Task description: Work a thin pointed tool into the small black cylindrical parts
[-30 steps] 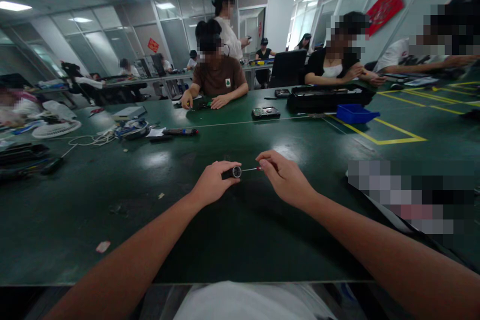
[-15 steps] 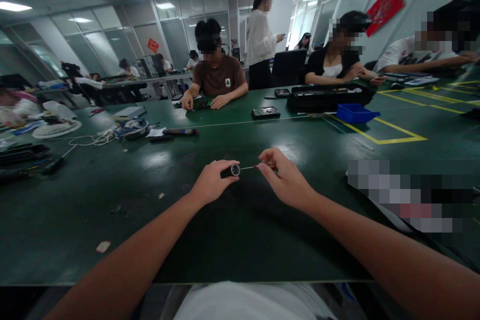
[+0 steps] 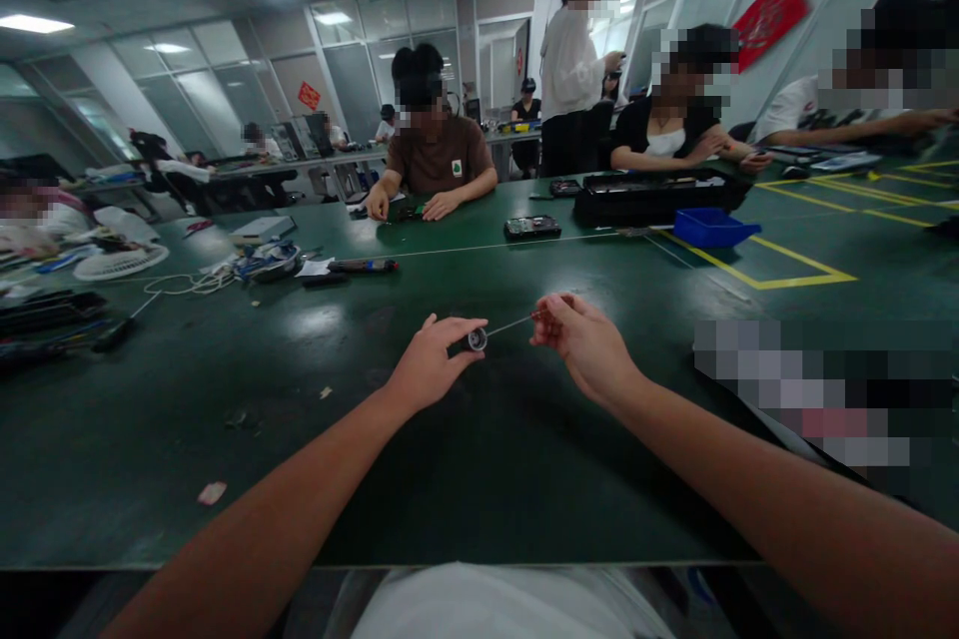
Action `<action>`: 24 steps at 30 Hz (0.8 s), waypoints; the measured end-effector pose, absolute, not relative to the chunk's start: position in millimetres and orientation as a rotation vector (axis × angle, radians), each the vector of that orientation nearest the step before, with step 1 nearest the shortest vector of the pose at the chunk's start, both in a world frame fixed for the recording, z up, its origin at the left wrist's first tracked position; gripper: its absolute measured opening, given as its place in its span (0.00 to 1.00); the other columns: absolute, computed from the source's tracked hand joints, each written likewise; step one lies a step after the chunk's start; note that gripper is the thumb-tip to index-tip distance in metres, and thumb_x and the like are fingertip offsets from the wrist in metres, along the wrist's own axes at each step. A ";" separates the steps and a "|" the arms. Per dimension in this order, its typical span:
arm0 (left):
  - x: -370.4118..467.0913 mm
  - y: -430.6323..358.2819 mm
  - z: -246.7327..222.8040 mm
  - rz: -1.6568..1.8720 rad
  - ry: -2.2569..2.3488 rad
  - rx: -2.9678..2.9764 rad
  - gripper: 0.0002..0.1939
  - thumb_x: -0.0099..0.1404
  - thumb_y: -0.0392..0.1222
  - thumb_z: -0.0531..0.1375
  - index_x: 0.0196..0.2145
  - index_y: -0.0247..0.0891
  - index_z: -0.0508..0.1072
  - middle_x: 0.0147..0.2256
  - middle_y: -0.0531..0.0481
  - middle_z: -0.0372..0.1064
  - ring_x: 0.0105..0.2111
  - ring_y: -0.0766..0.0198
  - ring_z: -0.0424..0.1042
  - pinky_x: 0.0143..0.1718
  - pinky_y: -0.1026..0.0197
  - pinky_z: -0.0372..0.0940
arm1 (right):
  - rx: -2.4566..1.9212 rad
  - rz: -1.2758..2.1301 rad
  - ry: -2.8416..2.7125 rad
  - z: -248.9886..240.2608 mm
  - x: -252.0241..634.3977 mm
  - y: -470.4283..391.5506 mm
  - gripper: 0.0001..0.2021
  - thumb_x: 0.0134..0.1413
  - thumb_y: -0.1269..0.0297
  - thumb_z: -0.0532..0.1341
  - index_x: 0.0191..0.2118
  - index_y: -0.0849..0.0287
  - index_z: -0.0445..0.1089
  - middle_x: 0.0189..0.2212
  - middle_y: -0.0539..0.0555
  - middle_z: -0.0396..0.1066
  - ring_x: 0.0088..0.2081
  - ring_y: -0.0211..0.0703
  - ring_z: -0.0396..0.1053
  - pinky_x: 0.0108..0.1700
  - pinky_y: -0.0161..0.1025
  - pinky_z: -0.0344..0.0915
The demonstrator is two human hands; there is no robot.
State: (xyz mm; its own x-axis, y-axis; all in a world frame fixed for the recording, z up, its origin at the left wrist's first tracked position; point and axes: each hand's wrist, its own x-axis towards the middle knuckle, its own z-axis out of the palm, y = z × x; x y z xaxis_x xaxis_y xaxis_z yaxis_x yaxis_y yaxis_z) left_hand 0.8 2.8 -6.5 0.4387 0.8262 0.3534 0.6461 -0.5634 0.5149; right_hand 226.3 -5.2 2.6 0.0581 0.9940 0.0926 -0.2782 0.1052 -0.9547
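Clerk: Where is the dark cylinder [image 3: 478,339] sitting relative to the fingers?

Inspector: It is lying between the thumb and fingers of the left hand [image 3: 431,359]. The thumb is bearing on its near side, the fingers are arching over its far side, and the gap is staying narrow around it. Its pale, round end is showing past the fingertips.

Clerk: And the other hand?

Inspector: The right hand [image 3: 588,349] is working to the right of the cylinder. Its fingertips are pinching the reddish end of a slim tool [image 3: 510,325], whose thin shaft is pointing at the cylinder's pale end. Whether the tip is touching or entering it, the inspector is unable to tell.

Clerk: What is surrounding the cylinder?

Inspector: A green table [image 3: 405,499] is extending beneath it. A pen-like tool [image 3: 364,266] is lying beyond it to the left, a flat device [image 3: 532,227] is resting beyond it slightly right, and a blue tray [image 3: 711,228] is standing farther right. A co-worker in brown [image 3: 439,155] is sitting beyond it, handling something greenish.
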 end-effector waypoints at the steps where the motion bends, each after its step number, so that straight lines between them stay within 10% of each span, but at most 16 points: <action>1: 1.0 3.3 -7.2 0.838 1.273 2.383 0.23 0.65 0.43 0.63 0.57 0.50 0.69 0.56 0.50 0.70 0.58 0.55 0.66 0.67 0.35 0.43 | -0.951 1.171 -1.067 2.7 225.7 -6.6 0.11 0.56 0.54 0.62 0.34 0.56 0.68 0.29 0.50 0.68 0.30 0.39 0.67 0.34 0.41 0.68; 24: 1.8 2.1 -7.8 0.771 1.291 2.275 0.23 0.65 0.46 0.62 0.57 0.52 0.69 0.56 0.51 0.70 0.57 0.52 0.67 0.66 0.33 0.41 | -1.315 0.501 -1.693 18.9 228.1 -27.2 0.17 0.57 0.47 0.62 0.27 0.56 0.69 0.19 0.48 0.69 0.21 0.39 0.64 0.25 0.38 0.56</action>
State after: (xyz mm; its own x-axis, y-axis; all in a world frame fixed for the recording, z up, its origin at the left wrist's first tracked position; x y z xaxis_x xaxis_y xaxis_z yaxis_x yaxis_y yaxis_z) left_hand 1.8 2.1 -7.8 0.4177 0.8702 0.2613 0.6426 -0.4862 0.5922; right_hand 228.1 -27.2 18.9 -0.0221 0.9142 0.4047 0.5464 0.3501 -0.7609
